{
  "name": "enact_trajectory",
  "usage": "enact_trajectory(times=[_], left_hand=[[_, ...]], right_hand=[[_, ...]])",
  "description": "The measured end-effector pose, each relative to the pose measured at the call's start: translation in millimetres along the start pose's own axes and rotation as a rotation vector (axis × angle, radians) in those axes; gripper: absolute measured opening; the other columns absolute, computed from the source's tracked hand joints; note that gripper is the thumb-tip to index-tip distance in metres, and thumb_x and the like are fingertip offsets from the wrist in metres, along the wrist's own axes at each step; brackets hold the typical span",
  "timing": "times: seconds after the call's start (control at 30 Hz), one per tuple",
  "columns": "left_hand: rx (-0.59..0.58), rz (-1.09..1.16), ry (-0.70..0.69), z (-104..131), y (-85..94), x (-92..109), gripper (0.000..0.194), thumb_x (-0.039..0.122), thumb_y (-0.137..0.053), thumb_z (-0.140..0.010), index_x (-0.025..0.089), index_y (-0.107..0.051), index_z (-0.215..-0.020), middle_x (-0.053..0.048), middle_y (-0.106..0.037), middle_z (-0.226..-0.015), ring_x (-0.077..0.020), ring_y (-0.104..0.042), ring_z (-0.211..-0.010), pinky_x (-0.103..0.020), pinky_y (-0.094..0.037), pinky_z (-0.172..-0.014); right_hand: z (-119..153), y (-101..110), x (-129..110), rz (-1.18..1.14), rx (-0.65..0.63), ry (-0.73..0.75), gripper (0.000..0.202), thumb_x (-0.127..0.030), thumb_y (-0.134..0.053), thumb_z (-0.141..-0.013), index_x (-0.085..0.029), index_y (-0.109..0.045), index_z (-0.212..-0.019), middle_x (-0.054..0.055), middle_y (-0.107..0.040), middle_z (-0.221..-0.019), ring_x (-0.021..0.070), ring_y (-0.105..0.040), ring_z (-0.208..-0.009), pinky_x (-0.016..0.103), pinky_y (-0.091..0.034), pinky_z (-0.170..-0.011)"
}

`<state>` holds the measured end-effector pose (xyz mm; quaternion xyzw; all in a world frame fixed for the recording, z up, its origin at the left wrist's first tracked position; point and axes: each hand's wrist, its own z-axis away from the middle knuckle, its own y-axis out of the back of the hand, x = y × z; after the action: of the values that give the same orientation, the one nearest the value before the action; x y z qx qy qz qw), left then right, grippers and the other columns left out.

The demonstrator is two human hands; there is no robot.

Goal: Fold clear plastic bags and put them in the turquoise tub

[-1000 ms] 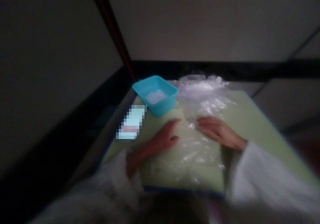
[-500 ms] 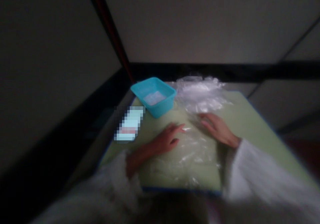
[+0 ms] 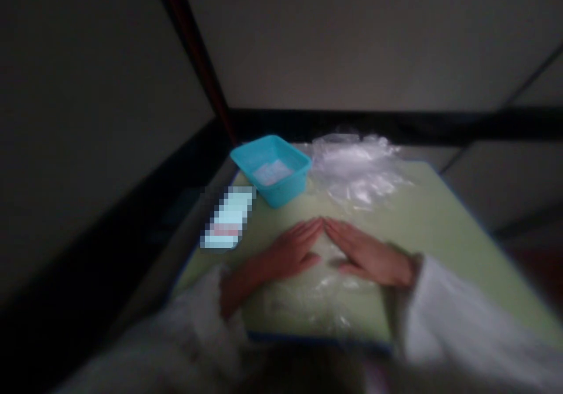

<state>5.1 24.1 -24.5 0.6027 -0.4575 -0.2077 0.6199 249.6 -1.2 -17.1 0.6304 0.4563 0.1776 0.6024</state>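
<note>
A clear plastic bag (image 3: pixel 325 294) lies flat on the yellow-green table (image 3: pixel 444 235), close to its front edge. My left hand (image 3: pixel 294 248) rests flat on the bag's upper part, fingers stretched out and thumb apart. From the other side my right hand (image 3: pixel 367 254) lies flat on the bag too, with its fingers extended. The fingertips of both hands meet or nearly meet at the middle. Neither hand grips anything.
A turquoise basket (image 3: pixel 285 192) with whitish contents stands at the back left. Beside it, a pile of clear plastic bags (image 3: pixel 360 168) reaches the table's far edge. A pixelated, bright flat object (image 3: pixel 229 218) lies at the left edge. Walls rise behind.
My right hand has come down and left from beside the bag pile onto the front bag. The fingers of my left hand have straightened and flattened.
</note>
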Motion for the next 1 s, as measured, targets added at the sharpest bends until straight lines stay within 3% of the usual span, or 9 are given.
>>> enact_trajectory(times=[0.13,0.3,0.5,0.6,0.7,0.8,0.93,1.0], left_hand=[[-0.023,-0.047,-0.011,1.0,-4.8,-4.3,0.066,0.041,-0.041,-0.092,0.009,-0.018,-0.145,-0.017,-0.021,-0.152,-0.0245,-0.013,-0.142,-0.043,-0.017,-0.116],[-0.039,-0.059,-0.01,1.1,-6.9,-7.3,0.067,0.044,-0.04,-0.092,0.011,-0.016,-0.146,-0.015,-0.019,-0.153,-0.0237,-0.01,-0.143,-0.042,-0.015,-0.116],[-0.031,-0.022,0.014,0.1,-0.8,-5.5,0.068,0.044,-0.044,-0.091,0.012,-0.019,-0.145,-0.015,-0.02,-0.152,-0.0227,-0.013,-0.142,-0.041,-0.016,-0.116],[0.001,0.0,0.027,0.2,7.8,-4.5,0.068,0.042,-0.045,-0.091,0.013,-0.016,-0.146,-0.014,-0.018,-0.153,-0.0221,-0.012,-0.143,-0.042,-0.015,-0.116],[0.037,0.006,0.057,4.6,13.8,-5.0,0.066,0.037,-0.045,-0.091,0.015,-0.015,-0.146,-0.013,-0.017,-0.153,-0.0213,-0.012,-0.143,-0.043,-0.016,-0.116],[0.031,0.016,0.079,12.4,11.6,-4.7,0.064,0.033,-0.043,-0.092,0.015,-0.014,-0.146,-0.013,-0.014,-0.154,-0.0202,-0.013,-0.142,-0.04,-0.021,-0.116],[-0.024,-0.024,0.077,17.6,2.1,-1.8,0.064,0.034,-0.041,-0.093,0.009,-0.014,-0.145,-0.015,-0.013,-0.154,-0.0213,-0.012,-0.143,-0.038,-0.02,-0.116],[-0.051,-0.057,0.08,16.2,-1.1,-1.6,0.065,0.036,-0.041,-0.093,0.005,-0.016,-0.144,-0.018,-0.015,-0.153,-0.0227,-0.011,-0.143,-0.039,-0.019,-0.116]], right_hand=[[6.6,-16.2,2.9,0.068,-0.016,-0.026,0.084,-0.057,-0.04,-0.09,-0.014,0.001,-0.149,0.018,-0.014,-0.153,0.0287,-0.017,-0.14,0.051,-0.022,-0.112],[9.4,-9.1,13.8,0.01,-0.012,-0.036,0.078,-0.058,-0.034,-0.092,-0.015,-0.003,-0.149,0.016,-0.018,-0.152,0.0283,-0.021,-0.139,0.05,-0.024,-0.111],[5.9,13.2,48.8,-0.022,0.161,-0.296,0.062,-0.057,-0.03,-0.093,-0.021,-0.032,-0.144,0.013,-0.044,-0.142,0.0304,-0.043,-0.128,0.052,-0.035,-0.106],[6.8,22.6,58.9,-0.025,0.205,-0.333,0.054,-0.054,-0.031,-0.094,-0.022,-0.044,-0.136,0.012,-0.056,-0.13,0.0287,-0.054,-0.117,0.051,-0.041,-0.099],[9.6,30.5,54.2,-0.024,0.201,-0.343,0.047,-0.049,-0.034,-0.096,-0.022,-0.052,-0.129,0.01,-0.062,-0.122,0.0271,-0.059,-0.11,0.049,-0.046,-0.095],[10.3,30.5,35.9,-0.024,0.163,-0.257,0.048,-0.046,-0.035,-0.096,-0.023,-0.044,-0.136,0.01,-0.052,-0.136,0.0263,-0.05,-0.123,0.047,-0.042,-0.101],[7.3,13.2,9.4,0.002,0.04,-0.028,0.07,-0.05,-0.035,-0.094,-0.015,-0.008,-0.149,0.016,-0.02,-0.153,0.0276,-0.022,-0.139,0.049,-0.028,-0.111],[6.6,1.8,4.1,0.024,-0.007,0.013,0.077,-0.053,-0.035,-0.093,-0.014,0.001,-0.149,0.017,-0.013,-0.154,0.028,-0.016,-0.141,0.049,-0.025,-0.112]])
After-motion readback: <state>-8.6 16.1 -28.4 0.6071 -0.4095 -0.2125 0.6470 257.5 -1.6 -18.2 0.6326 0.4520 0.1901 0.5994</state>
